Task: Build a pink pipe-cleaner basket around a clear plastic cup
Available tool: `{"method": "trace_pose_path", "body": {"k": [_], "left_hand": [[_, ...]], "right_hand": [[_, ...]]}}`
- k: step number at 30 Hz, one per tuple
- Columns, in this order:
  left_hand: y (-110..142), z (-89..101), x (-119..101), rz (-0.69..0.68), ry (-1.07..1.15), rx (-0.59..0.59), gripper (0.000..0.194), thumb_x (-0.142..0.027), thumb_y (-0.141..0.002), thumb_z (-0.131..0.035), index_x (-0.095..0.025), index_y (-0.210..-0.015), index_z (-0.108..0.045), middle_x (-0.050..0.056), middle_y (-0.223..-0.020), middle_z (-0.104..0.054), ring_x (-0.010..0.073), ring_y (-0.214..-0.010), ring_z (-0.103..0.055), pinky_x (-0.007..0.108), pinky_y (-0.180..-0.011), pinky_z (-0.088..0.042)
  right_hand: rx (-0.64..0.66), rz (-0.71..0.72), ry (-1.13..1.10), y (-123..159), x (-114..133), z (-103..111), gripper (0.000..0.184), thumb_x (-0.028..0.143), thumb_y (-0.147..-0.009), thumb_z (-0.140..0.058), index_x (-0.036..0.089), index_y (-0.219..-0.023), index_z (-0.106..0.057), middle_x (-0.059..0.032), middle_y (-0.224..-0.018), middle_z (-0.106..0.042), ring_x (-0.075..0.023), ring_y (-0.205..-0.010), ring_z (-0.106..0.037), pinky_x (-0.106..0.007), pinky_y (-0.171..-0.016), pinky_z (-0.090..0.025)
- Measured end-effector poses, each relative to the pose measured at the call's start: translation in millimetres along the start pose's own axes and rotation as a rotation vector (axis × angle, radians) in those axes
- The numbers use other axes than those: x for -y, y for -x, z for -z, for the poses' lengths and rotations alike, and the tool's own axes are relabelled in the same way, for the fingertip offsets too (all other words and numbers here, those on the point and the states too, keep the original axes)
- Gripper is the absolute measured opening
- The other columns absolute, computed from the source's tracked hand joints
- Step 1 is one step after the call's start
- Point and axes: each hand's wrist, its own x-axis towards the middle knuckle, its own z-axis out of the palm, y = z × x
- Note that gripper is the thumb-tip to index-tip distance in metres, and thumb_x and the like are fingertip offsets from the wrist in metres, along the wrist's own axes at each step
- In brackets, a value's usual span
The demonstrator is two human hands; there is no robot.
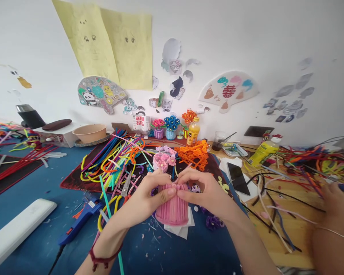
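In the head view, a pink pot (172, 212) made of upright pipe cleaners stands in front of me. My left hand (151, 191) is closed on its left side, with the thumb pressed near the rim. From the other side, my right hand (202, 187) pinches the same rim, and both thumbs almost meet there. A thin pink pipe cleaner end (188, 167) pokes up by the right fingers. The fingers hide most of the pot's opening. White paper (181, 230) lies under the pot. Right behind my hands sits a small pot of pink pipe-cleaner flowers (164, 158).
Scissors (127, 185) and a blue glue gun (81, 223) lie left, beside bundled pipe cleaners (103, 152). Orange pipe-cleaner pieces (193, 154) are piled behind. A phone (237, 178) and yellow bottle (263, 152) are to the right, near another person's hand (336, 202).
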Motion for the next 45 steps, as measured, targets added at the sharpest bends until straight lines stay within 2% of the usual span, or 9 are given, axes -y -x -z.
{"method": "trace_pose_path", "body": {"k": [3, 6, 11, 13, 18, 24, 30, 37, 45], "left_hand": [[2.2, 0.6, 3.5, -0.016, -0.036, -0.013, 0.033, -0.047, -0.094, -0.051, -0.021, -0.081, -0.066, 0.001, -0.083, -0.060, 0.0180, -0.082, -0.050, 0.033, -0.081, -0.039], [3.2, 0.0, 5.4, -0.031, -0.086, -0.019, 0.024, -0.042, -0.094, -0.053, -0.023, -0.089, -0.067, 0.000, -0.086, -0.063, 0.0180, -0.084, -0.052, 0.035, -0.085, -0.037], [2.7, -5.4, 6.1, -0.028, -0.170, -0.045, 0.013, -0.034, -0.093, -0.056, -0.024, -0.092, -0.064, 0.001, -0.093, -0.065, 0.0194, -0.091, -0.053, 0.037, -0.089, -0.035], [2.6, -8.0, 7.2, -0.005, -0.175, -0.076, 0.011, -0.034, -0.094, -0.055, -0.024, -0.095, -0.061, 0.002, -0.097, -0.064, 0.0196, -0.093, -0.054, 0.036, -0.087, -0.037], [2.9, -13.2, 9.5, 0.027, -0.144, -0.131, 0.018, -0.028, -0.093, -0.054, -0.025, -0.110, -0.050, 0.002, -0.105, -0.061, 0.0188, -0.099, -0.058, 0.035, -0.088, -0.042], [5.0, -17.0, 7.0, 0.048, -0.144, -0.167, 0.028, -0.018, -0.090, -0.052, -0.026, -0.116, -0.043, 0.001, -0.098, -0.059, 0.0187, -0.096, -0.059, 0.036, -0.088, -0.042], [5.4, -17.9, 7.2, 0.039, -0.132, -0.161, 0.031, -0.021, -0.092, -0.050, -0.026, -0.121, -0.041, 0.003, -0.105, -0.059, 0.0189, -0.101, -0.059, 0.036, -0.090, -0.043], [4.4, -18.0, 5.1, -0.010, -0.124, -0.149, 0.032, -0.014, -0.089, -0.050, -0.026, -0.117, -0.043, 0.001, -0.099, -0.060, 0.0174, -0.095, -0.061, 0.034, -0.086, -0.044], [2.3, -22.7, 2.4, 0.018, -0.132, -0.195, 0.029, -0.013, -0.087, -0.050, -0.024, -0.114, -0.045, 0.002, -0.100, -0.059, 0.0196, -0.101, -0.060, 0.037, -0.091, -0.043]], "right_hand": [[0.065, -0.043, 0.012, 0.6, 1.9, 2.5, 0.014, 0.032, -0.082, -0.072, 0.020, -0.091, -0.072, -0.0056, -0.099, -0.069, -0.0223, -0.098, -0.062, -0.035, -0.086, -0.047], [0.045, -0.053, 0.079, 1.8, 4.0, 1.7, 0.007, 0.025, -0.081, -0.070, 0.019, -0.084, -0.069, -0.0047, -0.101, -0.067, -0.0212, -0.098, -0.062, -0.033, -0.086, -0.047], [-0.031, -0.088, 0.208, 2.0, 2.8, -5.9, 0.004, 0.019, -0.077, -0.067, 0.019, -0.080, -0.066, -0.0015, -0.085, -0.065, -0.0162, -0.075, -0.057, -0.025, -0.060, -0.042], [-0.064, -0.077, 0.257, 1.8, 2.3, -9.4, 0.002, 0.018, -0.077, -0.065, 0.019, -0.078, -0.066, -0.0010, -0.081, -0.064, -0.0155, -0.071, -0.055, -0.025, -0.056, -0.040], [-0.141, -0.062, 0.297, 2.7, 2.6, -17.3, 0.006, 0.015, -0.073, -0.062, 0.019, -0.077, -0.064, -0.0006, -0.075, -0.062, -0.0154, -0.065, -0.055, -0.026, -0.056, -0.042], [-0.198, -0.016, 0.400, 2.6, 5.5, -21.9, 0.008, 0.013, -0.072, -0.059, 0.019, -0.066, -0.059, -0.0008, -0.067, -0.059, -0.0161, -0.063, -0.054, -0.027, -0.058, -0.041], [-0.158, -0.016, 0.326, 4.2, 5.1, -18.1, 0.003, 0.018, -0.076, -0.063, 0.020, -0.077, -0.066, -0.0028, -0.076, -0.065, -0.0169, -0.066, -0.058, -0.027, -0.059, -0.046], [-0.164, -0.050, 0.304, 2.6, 3.4, -17.5, 0.004, 0.016, -0.073, -0.062, 0.020, -0.073, -0.064, -0.0010, -0.072, -0.062, -0.0158, -0.063, -0.056, -0.027, -0.058, -0.047], [-0.208, -0.063, 0.372, 1.4, 1.2, -20.9, 0.004, 0.015, -0.070, -0.062, 0.019, -0.071, -0.061, -0.0024, -0.072, -0.064, -0.0174, -0.066, -0.059, -0.028, -0.060, -0.049]]}}
